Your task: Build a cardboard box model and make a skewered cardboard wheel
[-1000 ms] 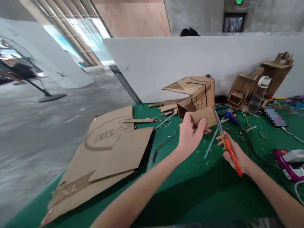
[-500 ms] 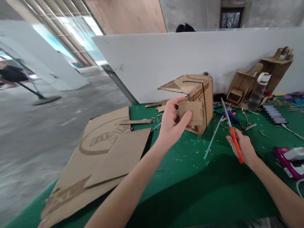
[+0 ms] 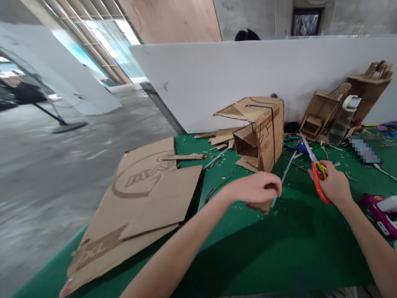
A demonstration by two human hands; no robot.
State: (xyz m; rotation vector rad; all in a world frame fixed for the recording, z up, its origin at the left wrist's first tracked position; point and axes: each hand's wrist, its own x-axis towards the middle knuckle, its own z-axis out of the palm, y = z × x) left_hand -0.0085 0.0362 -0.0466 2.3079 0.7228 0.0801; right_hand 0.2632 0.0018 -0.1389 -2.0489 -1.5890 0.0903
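Note:
My left hand (image 3: pixel 259 187) hovers low over the table, fingers loosely curled and apart, with nothing visible in them. Just below it lies a small cardboard piece (image 3: pixel 261 206), partly covered by the hand. Its fingertips are beside a pale blue stick (image 3: pixel 288 169); whether they touch it I cannot tell. My right hand (image 3: pixel 335 182) grips scissors (image 3: pixel 316 169) with red and yellow handles, blades pointing up and away. Behind the left hand stands a cardboard box (image 3: pixel 269 134) with an open front and a dark band around it.
Large flat cardboard sheets (image 3: pixel 149 198) lie at the left. Cardboard scraps (image 3: pixel 225 136) sit behind. A water bottle (image 3: pixel 344 120), a phone (image 3: pixel 364 149), cardboard models (image 3: pixel 324 109) and a magenta device (image 3: pixel 380 215) occupy the right. A white partition (image 3: pixel 211 82) borders the back.
My left hand has come down and to the right, and the cardboard piece it held up now lies on the table. My right hand keeps the scissors, now turned slightly.

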